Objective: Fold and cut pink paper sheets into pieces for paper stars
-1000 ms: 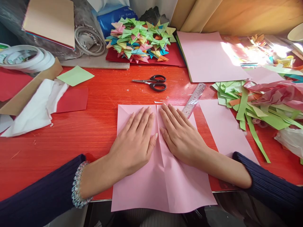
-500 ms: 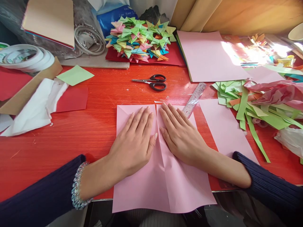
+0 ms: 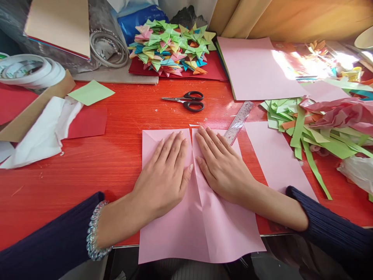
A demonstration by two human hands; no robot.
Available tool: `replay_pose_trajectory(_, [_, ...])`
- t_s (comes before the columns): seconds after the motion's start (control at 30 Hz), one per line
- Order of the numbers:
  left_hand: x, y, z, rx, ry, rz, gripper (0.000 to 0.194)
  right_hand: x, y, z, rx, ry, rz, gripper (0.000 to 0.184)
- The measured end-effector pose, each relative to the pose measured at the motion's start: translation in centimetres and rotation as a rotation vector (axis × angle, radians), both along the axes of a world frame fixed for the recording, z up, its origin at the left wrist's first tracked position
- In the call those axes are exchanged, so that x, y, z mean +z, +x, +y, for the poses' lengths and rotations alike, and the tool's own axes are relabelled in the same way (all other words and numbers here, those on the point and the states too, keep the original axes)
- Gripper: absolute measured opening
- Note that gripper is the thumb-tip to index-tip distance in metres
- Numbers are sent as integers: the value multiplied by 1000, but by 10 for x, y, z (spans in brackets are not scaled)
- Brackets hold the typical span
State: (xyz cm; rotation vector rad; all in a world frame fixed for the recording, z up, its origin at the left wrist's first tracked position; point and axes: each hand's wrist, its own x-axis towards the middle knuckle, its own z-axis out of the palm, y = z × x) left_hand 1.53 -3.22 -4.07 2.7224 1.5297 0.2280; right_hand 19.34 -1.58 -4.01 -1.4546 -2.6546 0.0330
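Observation:
A pink paper sheet (image 3: 201,229) lies on the red table (image 3: 116,163), creased down its middle, with its near end hanging over the table's front edge. My left hand (image 3: 164,175) lies flat on the left half, fingers stretched out. My right hand (image 3: 221,165) lies flat on the right half, fingers spread toward the far edge. Both far corners look folded in toward the centre crease. Neither hand holds anything.
Black-handled scissors (image 3: 186,100) and a clear ruler (image 3: 238,121) lie just beyond the sheet. A pile of folded coloured paper pieces (image 3: 171,48) sits at the back. More pink sheets (image 3: 253,70), green paper strips (image 3: 303,128) at right; tape rolls (image 3: 29,70), red and white paper at left.

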Motion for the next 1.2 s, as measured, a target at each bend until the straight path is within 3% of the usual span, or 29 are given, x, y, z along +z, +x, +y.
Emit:
replay_pose_trajectory(0.33, [-1, -4, 4, -40, 6, 6, 60, 1, 4, 7, 20, -80, 119, 57])
replay_pose_trajectory(0.47, [12, -11, 22, -164, 42, 21, 58, 17, 13, 22, -7, -93, 295, 55])
replay_pose_trajectory(0.63, [29, -14, 22, -106, 98, -6, 56, 37, 9, 9, 64, 37, 206, 53])
replay_pose_trajectory(0.73, [21, -11, 11, -134, 73, -3, 58, 25, 5, -4, 103, -1, 115, 54])
replay_pose_trajectory(0.9, [3, -7, 6, -161, 26, 25, 59, 0, 6, -7, 53, -32, 30, 54])
replay_pose_trajectory(1.2, [1, -5, 3, -120, 20, 1, 59, 1, 2, -10, -9, -23, 17, 54])
